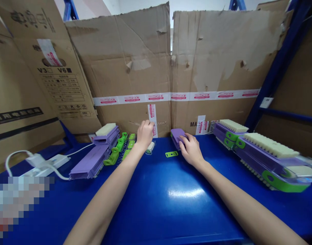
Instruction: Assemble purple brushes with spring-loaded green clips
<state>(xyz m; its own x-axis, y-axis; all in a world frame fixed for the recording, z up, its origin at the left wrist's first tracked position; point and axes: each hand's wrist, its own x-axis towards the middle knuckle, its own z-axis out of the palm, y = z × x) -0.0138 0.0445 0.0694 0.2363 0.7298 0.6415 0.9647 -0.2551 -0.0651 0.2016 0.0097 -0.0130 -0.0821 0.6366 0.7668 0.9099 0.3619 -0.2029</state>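
My left hand (pixel 145 133) is raised at the back of the table, its fingers curled together; anything inside them is hidden. Just below it on the table lies a small clear plastic part with a whitish block (pixel 150 147). My right hand (pixel 192 148) has its fingers and thumb on a purple plastic housing (pixel 176 133), which rests near the cardboard wall. In front of that housing a flat green slotted plate (pixel 171 154) lies on the table. Left of my left forearm are green brackets (pixel 115 153) and several small green pieces (pixel 131 144).
Purple housings (pixel 89 160) with a cream bristle block (pixel 106 129) stand at left. More bristle-topped purple assemblies (pixel 268 160) line the right side. A white power strip (pixel 47 165) with cables lies far left. Cardboard sheets (pixel 130 68) wall off the back of the blue table (pixel 150 211).
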